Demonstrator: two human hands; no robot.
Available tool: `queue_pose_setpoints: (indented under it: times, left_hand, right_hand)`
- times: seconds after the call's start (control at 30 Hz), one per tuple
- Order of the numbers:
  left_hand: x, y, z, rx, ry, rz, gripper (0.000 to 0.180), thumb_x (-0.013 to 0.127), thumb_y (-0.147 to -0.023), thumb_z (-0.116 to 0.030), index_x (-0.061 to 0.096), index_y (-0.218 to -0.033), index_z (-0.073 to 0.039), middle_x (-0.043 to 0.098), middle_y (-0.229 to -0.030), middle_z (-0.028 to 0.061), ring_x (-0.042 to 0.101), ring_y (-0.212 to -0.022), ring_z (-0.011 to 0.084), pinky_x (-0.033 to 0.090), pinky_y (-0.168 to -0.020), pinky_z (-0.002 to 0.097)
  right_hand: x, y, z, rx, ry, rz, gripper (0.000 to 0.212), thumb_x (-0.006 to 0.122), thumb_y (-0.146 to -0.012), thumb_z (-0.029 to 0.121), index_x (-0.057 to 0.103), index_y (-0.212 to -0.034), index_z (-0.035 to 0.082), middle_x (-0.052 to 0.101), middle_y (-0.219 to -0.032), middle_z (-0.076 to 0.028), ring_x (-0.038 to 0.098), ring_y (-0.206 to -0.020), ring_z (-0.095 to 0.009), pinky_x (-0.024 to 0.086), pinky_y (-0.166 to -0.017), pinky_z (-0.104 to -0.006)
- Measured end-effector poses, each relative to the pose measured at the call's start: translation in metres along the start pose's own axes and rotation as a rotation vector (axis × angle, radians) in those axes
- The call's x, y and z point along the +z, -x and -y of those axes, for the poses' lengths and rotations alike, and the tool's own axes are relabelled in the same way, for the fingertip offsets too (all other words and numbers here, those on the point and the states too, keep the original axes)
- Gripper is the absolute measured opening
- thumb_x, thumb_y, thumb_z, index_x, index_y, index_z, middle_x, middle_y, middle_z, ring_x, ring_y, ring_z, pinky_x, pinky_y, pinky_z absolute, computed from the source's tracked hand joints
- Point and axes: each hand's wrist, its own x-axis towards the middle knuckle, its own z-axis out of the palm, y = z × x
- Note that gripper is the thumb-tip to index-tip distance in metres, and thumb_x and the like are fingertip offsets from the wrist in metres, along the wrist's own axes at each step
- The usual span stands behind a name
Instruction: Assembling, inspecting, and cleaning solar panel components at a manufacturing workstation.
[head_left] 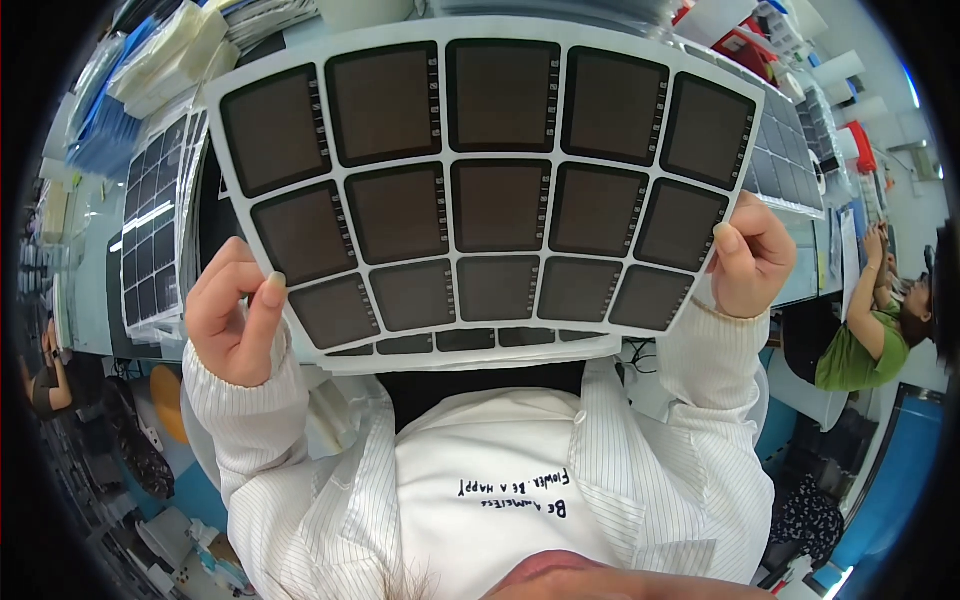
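A large white sheet (500, 207) with three rows of dark, round-cornered panels is held up in front of me. Along the right side of each panel runs a strip of small light marks. My left hand (238, 315) pinches the sheet's left edge between thumb and fingers. At the opposite edge, my right hand (752, 258) grips it the same way, thumb on the near face. Below the raised sheet, the near edge of a stack of similar sheets (480, 357) shows; the rest of that stack is hidden.
More dark-panelled sheets (155, 225) are stacked on the table at left, and others (785, 150) lie at right. White packets (165, 65) and blue packs (105, 135) fill the far left. A red box (745, 48) stands far right. A person in green (865, 345) sits at right.
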Motion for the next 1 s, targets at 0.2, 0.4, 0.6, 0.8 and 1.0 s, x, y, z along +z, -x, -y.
queue_pose_setpoints:
  times: [0.2,0.4,0.6,0.8,1.0]
  left_hand:
    - [0.004,-0.012,-0.008,0.117,-0.067,-0.072,0.013,0.059,-0.080,0.002,0.051,-0.069,0.003,0.045,-0.066,0.0047,0.037,-0.056,0.0110,0.028,-0.051,0.0231]
    - [0.010,-0.028,-0.023,0.163,-0.108,-0.058,0.013,0.059,-0.079,0.004,0.051,-0.068,0.003,0.045,-0.066,0.0048,0.037,-0.056,0.0105,0.028,-0.050,0.0222]
    - [0.026,-0.053,-0.029,0.252,-0.101,-0.016,0.013,0.060,-0.077,0.004,0.051,-0.068,0.002,0.044,-0.065,0.0044,0.036,-0.054,0.0102,0.028,-0.049,0.0222]
    - [0.068,-0.106,-0.050,0.283,-0.145,0.062,0.014,0.060,-0.079,0.003,0.051,-0.067,0.002,0.044,-0.062,0.0051,0.038,-0.050,0.0108,0.028,-0.047,0.0223]
    - [0.153,-0.181,-0.070,0.004,0.101,0.203,0.021,0.062,-0.085,-0.013,0.059,-0.072,0.003,0.047,-0.056,-0.0020,0.039,-0.055,0.0044,0.030,-0.049,0.0226]
  right_hand:
    - [-0.007,-0.009,-0.002,-0.181,0.056,-0.055,0.014,0.062,-0.077,0.001,0.053,-0.067,0.000,0.050,-0.060,-0.004,0.042,-0.049,-0.007,0.029,-0.046,-0.0196]
    - [-0.024,-0.014,0.011,-0.208,0.099,-0.109,0.011,0.063,-0.070,-0.007,0.055,-0.067,-0.001,0.051,-0.059,-0.005,0.046,-0.048,-0.008,0.030,-0.044,-0.0196]
    - [-0.047,-0.013,0.014,-0.231,0.187,-0.140,0.017,0.064,-0.078,0.004,0.053,-0.066,0.000,0.048,-0.058,-0.004,0.042,-0.047,-0.008,0.029,-0.044,-0.0199]
    - [-0.088,-0.013,0.009,-0.083,0.178,-0.224,0.011,0.062,-0.078,0.002,0.057,-0.070,-0.002,0.054,-0.063,-0.003,0.045,-0.054,-0.007,0.033,-0.048,-0.0193]
    - [-0.175,-0.038,-0.010,0.357,0.086,-0.456,0.009,0.063,-0.083,0.009,0.065,-0.080,0.001,0.056,-0.064,0.004,0.046,-0.054,-0.002,0.032,-0.047,-0.0176]
